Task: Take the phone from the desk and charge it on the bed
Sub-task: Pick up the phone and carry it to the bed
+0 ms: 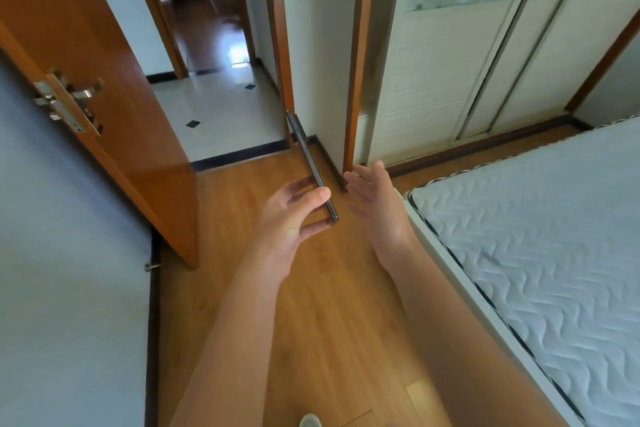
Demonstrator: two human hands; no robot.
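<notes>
**Phone in hand, bed just ahead**

Phone [311, 166] rides edge-on in my left hand [291, 218], pinched between thumb and fingers above the floor. My right hand [377, 204] is spread, empty. Carrying step now; next, I'd say, swing right to the bed [536, 253] and find a charger, none visible.

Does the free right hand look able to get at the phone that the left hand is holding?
Probably yes: the right hand is open beside the phone, held edge-on by the left hand, with nothing between them.
</notes>
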